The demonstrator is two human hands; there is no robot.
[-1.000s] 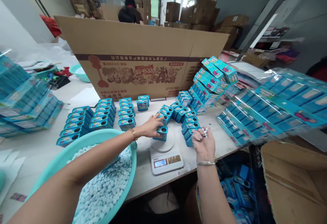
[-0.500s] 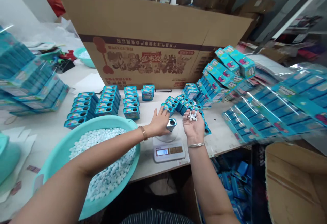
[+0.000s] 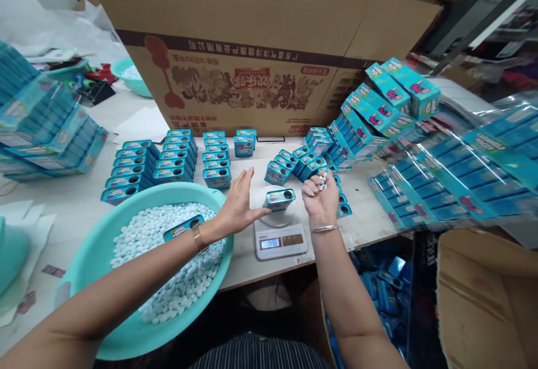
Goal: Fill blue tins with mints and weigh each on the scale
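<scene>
A blue tin (image 3: pixel 279 199) with a round dark opening stands on the white scale (image 3: pixel 281 241), whose display is lit. My left hand (image 3: pixel 239 203) is just left of that tin, fingers spread, holding nothing, its thumb close to the tin's side. To the right of the scale my right hand (image 3: pixel 320 196) is palm up with curled fingers around several small white candies (image 3: pixel 323 180). A teal basin (image 3: pixel 90 251) full of white candies (image 3: pixel 185 287) sits under my left forearm. Another blue tin (image 3: pixel 183 227) lies on the candies, partly behind my left wrist.
Rows of blue tins (image 3: pixel 173 156) stand behind the basin, and more tins (image 3: pixel 278 170) stand behind the scale. A large cardboard box (image 3: pixel 252 38) rises at the back. Wrapped tin packs (image 3: pixel 454 173) lie at right, above an open carton (image 3: pixel 483 296).
My left hand has let go of the tin on the scale and moved left, fingers spread. The right fingers have curled in over the candies. A tin now shows in the basin.
</scene>
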